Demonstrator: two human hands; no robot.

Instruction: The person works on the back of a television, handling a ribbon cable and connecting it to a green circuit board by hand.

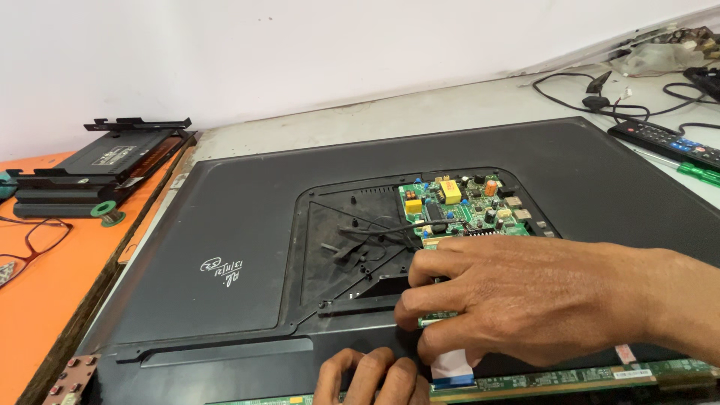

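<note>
the right hand (pixel 517 300) lies over the lower end of the green board (pixel 465 206) in the tv back's (pixel 247 225) recess, fingers curled narrow on a flat white cable (pixel 452 365). the left hand (pixel 371 379), at the near edge, is curled; its grip cannot be told. remote (pixel 664 141) and wires (pixel 592 94) lie well apart at right, glasses (pixel 34 236) and a solder reel (pixel 107 212) on the orange bench (pixel 45 300) at left

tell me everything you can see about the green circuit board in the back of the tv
The green circuit board lies flat in a recessed opening of the black TV back panel, right of centre. It carries yellow blocks, an orange part, small blue parts, silver connectors on its right edge and black chips. A black cable runs across its left side. The right hand covers its near edge, fingers curled there; what they grip is hidden.
</note>
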